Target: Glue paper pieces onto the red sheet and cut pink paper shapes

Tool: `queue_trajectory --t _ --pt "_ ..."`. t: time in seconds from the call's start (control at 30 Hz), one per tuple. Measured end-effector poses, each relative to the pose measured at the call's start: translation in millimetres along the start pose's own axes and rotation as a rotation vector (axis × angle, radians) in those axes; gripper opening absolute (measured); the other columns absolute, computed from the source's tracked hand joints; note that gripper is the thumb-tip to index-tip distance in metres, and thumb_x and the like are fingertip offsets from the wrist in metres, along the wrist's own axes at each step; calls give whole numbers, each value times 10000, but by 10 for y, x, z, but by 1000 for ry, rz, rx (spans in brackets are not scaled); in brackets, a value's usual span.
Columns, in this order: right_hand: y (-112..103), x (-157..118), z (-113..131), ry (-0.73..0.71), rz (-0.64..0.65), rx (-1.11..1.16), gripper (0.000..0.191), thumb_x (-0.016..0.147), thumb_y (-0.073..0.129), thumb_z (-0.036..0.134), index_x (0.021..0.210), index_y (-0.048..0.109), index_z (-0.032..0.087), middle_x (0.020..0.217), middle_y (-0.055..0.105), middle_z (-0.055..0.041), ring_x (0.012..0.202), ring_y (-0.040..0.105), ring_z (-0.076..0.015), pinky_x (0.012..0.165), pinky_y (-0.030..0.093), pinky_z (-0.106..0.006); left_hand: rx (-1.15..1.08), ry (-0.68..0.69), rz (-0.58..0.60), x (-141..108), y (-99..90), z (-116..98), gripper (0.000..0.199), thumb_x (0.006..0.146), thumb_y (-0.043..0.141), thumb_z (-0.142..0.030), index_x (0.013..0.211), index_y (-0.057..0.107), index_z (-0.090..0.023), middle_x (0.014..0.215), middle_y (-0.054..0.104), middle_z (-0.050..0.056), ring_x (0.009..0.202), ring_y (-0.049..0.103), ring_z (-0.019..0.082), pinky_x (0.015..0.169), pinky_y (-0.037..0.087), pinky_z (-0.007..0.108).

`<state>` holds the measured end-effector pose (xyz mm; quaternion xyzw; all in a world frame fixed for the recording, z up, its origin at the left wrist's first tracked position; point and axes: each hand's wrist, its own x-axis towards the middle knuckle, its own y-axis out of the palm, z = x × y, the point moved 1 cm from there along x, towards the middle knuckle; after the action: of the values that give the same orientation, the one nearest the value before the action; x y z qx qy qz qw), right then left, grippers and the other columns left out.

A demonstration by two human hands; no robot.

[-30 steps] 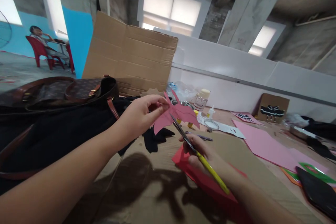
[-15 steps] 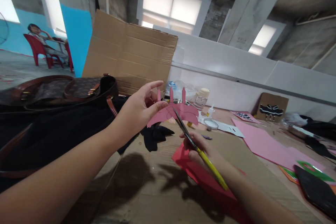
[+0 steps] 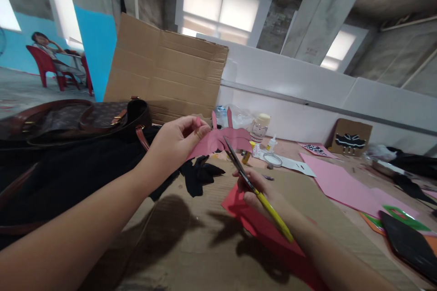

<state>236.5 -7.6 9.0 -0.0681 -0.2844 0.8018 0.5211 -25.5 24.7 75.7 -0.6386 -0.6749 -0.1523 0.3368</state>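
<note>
My left hand (image 3: 180, 138) pinches the left part of a pink paper cutout (image 3: 235, 137) that has a wavy edge and narrow upright strips. In my right hand (image 3: 254, 186) are long scissors (image 3: 273, 216) with yellow handles, their blades pointing up and left. The blade tips meet the cutout near its middle; whether they are parted is too small to tell. Black cut pieces (image 3: 201, 176) lie on the cardboard below the cutout. A red sheet (image 3: 252, 223) lies under my right hand.
A dark bag (image 3: 102, 116) and black cloth lie at the left, before an upright cardboard panel (image 3: 170, 68). Glue bottle (image 3: 272, 142), tape ring, pink sheets (image 3: 334, 179) and a black flat case (image 3: 408, 241) are at the right. A person sits far left.
My left hand has shifted slightly left and down, and the pink cutout has turned with it. My right hand and the scissors have hardly moved.
</note>
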Motion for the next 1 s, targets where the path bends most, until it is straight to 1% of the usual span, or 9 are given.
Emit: queue_trajectory --t 0.13,0.27,0.37,0.47,0.57,0.73,0.87,0.93,1.0 --pt "-83 85 -72 -110 -58 80 563 888 586 674 1205 524 214 874 504 -13 707 476 -156 610 436 -285 41 6 -56 27 -32 30 294 865 672 -477 775 640 -199 842 691 27 755 581 173 698 469 269" --pt "-149 111 -38 -151 -180 145 499 958 496 632 1236 493 218 931 531 -30 657 488 -139 592 454 -294 161 72 151 -12 89 55 214 883 647 -393 833 709 -195 819 727 26 739 616 173 706 474 273" --pt "-146 96 79 -129 -216 125 401 950 548 547 1187 520 225 936 542 -34 712 521 -157 615 488 -296 269 138 296 -95 219 73 150 887 624 -292 858 742 -204 830 743 26 755 640 174 712 471 268" --pt "-111 78 195 -87 -189 78 262 882 650 413 1042 557 228 915 578 -33 796 568 -183 679 523 -311 316 184 363 -183 312 96 151 905 613 -278 886 749 -216 848 750 27 759 653 175 698 463 258" --pt "-76 67 220 -41 -201 23 233 836 677 322 1018 565 230 928 626 -35 854 600 -201 742 535 -336 320 200 415 -239 362 118 148 911 612 -242 934 755 -212 854 753 30 743 653 167 702 460 251" --pt "-64 147 52 -75 -344 92 304 775 680 316 1037 550 232 802 563 12 676 536 -151 615 462 -296 240 95 455 -244 388 144 213 881 651 -289 1048 753 -206 948 775 49 809 674 193 723 481 266" --pt "-117 245 -75 -178 -501 157 365 738 694 418 1011 522 247 780 538 24 648 506 -141 570 413 -286 185 -36 521 -214 375 148 186 871 631 -312 898 777 -200 784 753 10 721 648 176 654 460 251" --pt "-148 257 -99 -172 -503 172 374 762 693 445 1026 514 249 788 530 26 621 485 -130 548 400 -280 175 -83 503 -183 342 150 212 869 629 -341 835 779 -196 708 722 1 660 609 166 608 434 250" --pt "-175 241 -106 -157 -469 159 385 812 680 468 1078 510 249 828 527 19 616 472 -122 550 401 -279 140 -143 428 -133 285 159 236 858 659 -394 825 783 -196 725 727 10 658 599 168 608 431 258"
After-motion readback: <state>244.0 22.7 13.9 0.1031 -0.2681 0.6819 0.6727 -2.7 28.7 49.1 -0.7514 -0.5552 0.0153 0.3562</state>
